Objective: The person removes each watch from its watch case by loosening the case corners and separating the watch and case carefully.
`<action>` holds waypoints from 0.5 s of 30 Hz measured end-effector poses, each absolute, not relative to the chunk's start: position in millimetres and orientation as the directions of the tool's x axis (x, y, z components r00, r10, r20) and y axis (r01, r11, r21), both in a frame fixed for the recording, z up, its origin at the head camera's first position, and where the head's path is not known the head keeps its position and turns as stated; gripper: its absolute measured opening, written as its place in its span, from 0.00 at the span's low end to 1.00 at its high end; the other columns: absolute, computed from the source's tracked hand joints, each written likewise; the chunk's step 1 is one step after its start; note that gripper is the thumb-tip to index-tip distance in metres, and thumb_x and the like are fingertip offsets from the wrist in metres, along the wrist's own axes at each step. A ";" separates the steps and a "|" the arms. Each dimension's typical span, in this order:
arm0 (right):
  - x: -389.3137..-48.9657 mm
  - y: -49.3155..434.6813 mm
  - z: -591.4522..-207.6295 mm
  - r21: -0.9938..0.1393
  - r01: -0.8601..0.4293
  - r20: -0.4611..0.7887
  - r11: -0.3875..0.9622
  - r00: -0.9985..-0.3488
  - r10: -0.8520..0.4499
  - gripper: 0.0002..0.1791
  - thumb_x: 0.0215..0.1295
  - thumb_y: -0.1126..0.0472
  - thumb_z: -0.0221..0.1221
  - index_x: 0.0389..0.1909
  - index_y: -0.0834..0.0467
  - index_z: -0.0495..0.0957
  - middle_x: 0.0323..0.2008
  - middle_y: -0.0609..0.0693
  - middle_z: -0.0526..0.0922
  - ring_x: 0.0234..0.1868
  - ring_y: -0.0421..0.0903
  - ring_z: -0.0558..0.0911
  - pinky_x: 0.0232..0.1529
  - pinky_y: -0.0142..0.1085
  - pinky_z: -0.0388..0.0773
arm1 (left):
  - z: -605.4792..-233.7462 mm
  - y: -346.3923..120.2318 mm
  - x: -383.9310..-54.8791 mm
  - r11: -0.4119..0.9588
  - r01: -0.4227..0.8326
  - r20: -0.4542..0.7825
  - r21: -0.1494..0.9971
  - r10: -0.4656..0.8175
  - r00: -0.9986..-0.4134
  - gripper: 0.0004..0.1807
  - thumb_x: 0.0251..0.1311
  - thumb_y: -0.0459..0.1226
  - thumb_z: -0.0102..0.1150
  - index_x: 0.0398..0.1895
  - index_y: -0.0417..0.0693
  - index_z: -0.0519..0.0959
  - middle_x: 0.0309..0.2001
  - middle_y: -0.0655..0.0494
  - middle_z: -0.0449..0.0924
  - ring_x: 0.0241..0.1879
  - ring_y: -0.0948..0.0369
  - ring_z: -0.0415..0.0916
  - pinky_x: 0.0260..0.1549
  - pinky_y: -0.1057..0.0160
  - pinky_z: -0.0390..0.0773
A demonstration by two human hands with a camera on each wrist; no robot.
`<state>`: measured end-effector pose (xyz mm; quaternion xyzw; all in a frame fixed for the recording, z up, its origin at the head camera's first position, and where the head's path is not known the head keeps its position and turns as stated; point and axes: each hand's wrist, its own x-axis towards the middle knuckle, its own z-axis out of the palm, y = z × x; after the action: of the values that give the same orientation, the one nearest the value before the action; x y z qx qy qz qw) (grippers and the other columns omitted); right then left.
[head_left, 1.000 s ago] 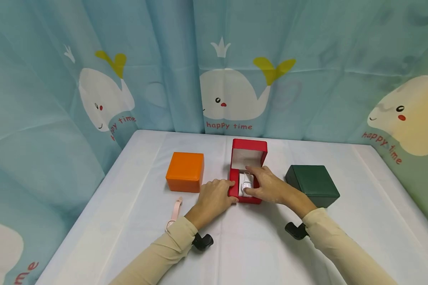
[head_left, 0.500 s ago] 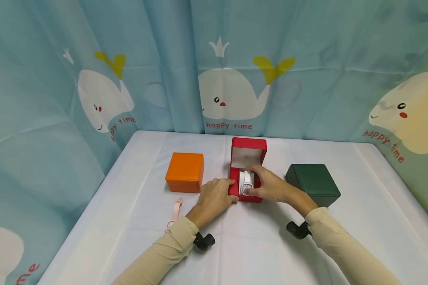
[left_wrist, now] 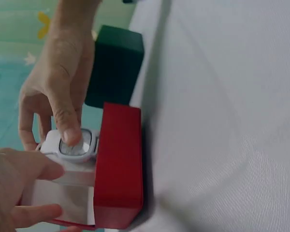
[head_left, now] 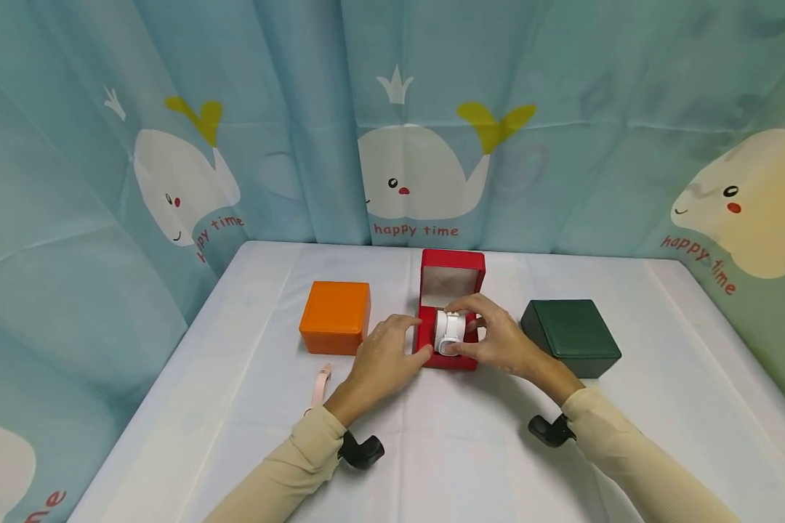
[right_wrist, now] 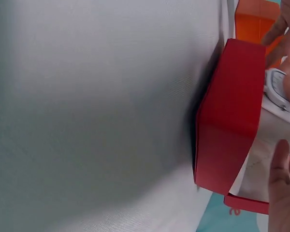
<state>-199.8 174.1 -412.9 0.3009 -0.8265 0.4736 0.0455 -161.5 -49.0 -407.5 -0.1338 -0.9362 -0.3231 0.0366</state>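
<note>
A white wristwatch [head_left: 448, 343] sits in the open red watch box [head_left: 427, 334]; in the left wrist view its dial [left_wrist: 79, 150] shows under the right thumb. My right hand [head_left: 497, 338] pinches the watch, thumb on the dial and fingers at the far end of the strap. At the box's left side is my left hand [head_left: 384, 359], thumb and index finger spread apart near its edge. In the right wrist view the box front [right_wrist: 234, 96] fills the middle, and fingers at the right edge are cut off.
An orange box [head_left: 336, 317] stands shut on the left and a dark green box [head_left: 570, 338] on the right. A pink-strapped watch [head_left: 320, 386] lies left of the left forearm, partly covered by it. Behind the white table [head_left: 458, 450] hangs a whale-print curtain [head_left: 419, 174].
The left hand has loosened from the red box's left side, its index finger lifting away from the thumb. The right hand stays on the watch, its index finger slightly higher.
</note>
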 end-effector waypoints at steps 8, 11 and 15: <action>-197.0 177.1 -406.8 -0.743 -0.613 0.497 0.267 -0.774 -0.393 0.34 0.45 0.74 0.79 0.55 0.59 0.78 0.54 0.51 0.78 0.52 0.47 0.76 0.48 0.33 0.81 | -401.5 -48.1 -158.5 0.599 0.257 0.147 0.759 0.228 -0.963 0.29 0.67 0.45 0.63 0.69 0.46 0.74 0.65 0.50 0.74 0.64 0.51 0.71 0.63 0.45 0.69; -194.3 177.0 -404.0 -0.745 -0.616 0.507 0.257 -0.773 -0.383 0.35 0.44 0.75 0.79 0.55 0.60 0.78 0.53 0.53 0.78 0.50 0.47 0.76 0.47 0.31 0.80 | -402.8 -47.9 -158.1 0.577 0.248 0.130 0.778 0.239 -0.962 0.28 0.68 0.44 0.62 0.69 0.46 0.73 0.64 0.50 0.75 0.63 0.52 0.72 0.63 0.46 0.69; -182.8 174.2 -392.1 -0.757 -0.599 0.490 0.261 -0.784 -0.382 0.34 0.44 0.78 0.77 0.54 0.64 0.77 0.52 0.57 0.78 0.49 0.49 0.76 0.47 0.31 0.80 | -401.4 -47.6 -156.9 0.486 0.249 0.142 0.837 0.248 -0.958 0.25 0.70 0.43 0.60 0.67 0.44 0.74 0.61 0.51 0.78 0.61 0.54 0.73 0.63 0.49 0.70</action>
<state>-182.8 174.2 -392.1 0.3115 -0.7872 0.5218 0.1044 -156.9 -47.6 -401.4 -0.1442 -0.8621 -0.4859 0.0008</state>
